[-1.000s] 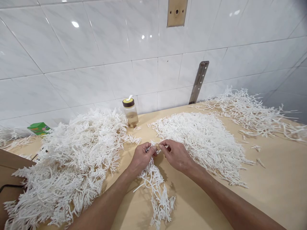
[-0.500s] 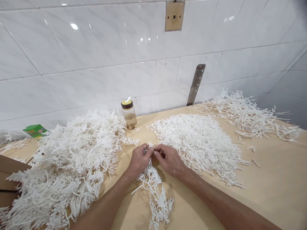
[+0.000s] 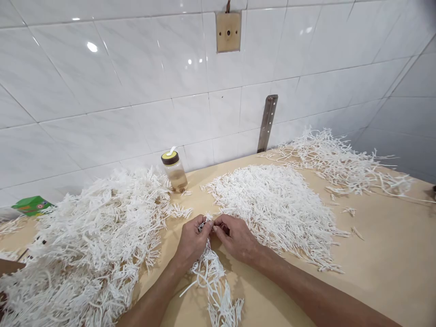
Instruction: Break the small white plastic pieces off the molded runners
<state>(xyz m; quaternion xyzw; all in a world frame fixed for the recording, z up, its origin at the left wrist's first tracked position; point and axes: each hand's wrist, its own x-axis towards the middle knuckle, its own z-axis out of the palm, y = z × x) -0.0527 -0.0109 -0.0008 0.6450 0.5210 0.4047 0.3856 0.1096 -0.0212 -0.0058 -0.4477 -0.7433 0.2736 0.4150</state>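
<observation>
Toward six o'clock on the desk (image 3: 391, 254), the left hand (image 3: 192, 241) has a closed grip on white branching strands (image 3: 210, 264); the right hand (image 3: 236, 238), adjacent, holds I can't tell what (fingertips obscured). Apparently picking work, calling for a steady left hold.

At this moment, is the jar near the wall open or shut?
Shut: the brown-and-yellow lid sits on top of the jar.

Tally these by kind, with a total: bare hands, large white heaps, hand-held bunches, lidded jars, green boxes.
Bare hands: 2 (left hand, right hand)
Large white heaps: 3 (left heap, middle heap, right heap)
Hand-held bunch: 1
Lidded jar: 1
Green box: 1
Total: 8
</observation>
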